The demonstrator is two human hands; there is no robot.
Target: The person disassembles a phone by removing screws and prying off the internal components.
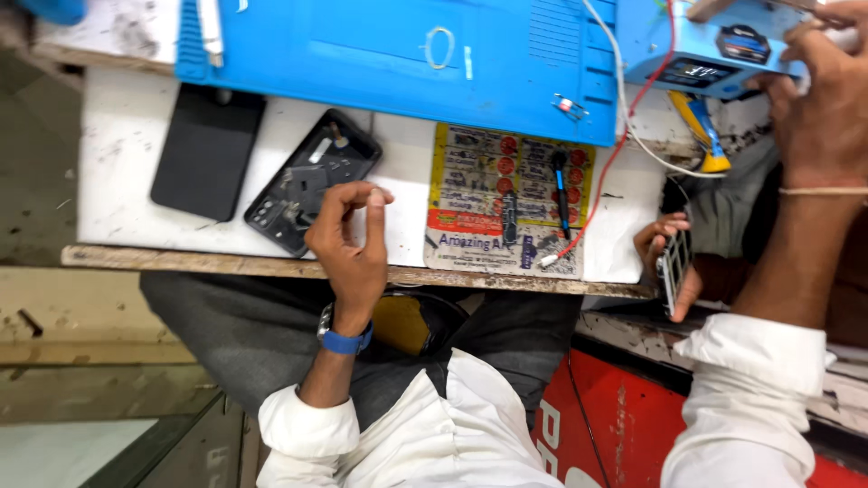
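Phone frame (312, 181) lies opened on the white tabletop (117, 145), left hand (351, 237) pinching over it empty; right hand (827, 95) grips the blue box-shaped device (701, 45) at the far edge.

On the white worktop (117, 154): flat black slab phone (208, 151) at left, opened black phone frame (312, 176) just beside it rightward, printed yellow card (506, 203) further right, blue rubber mat (398, 59) behind all three.
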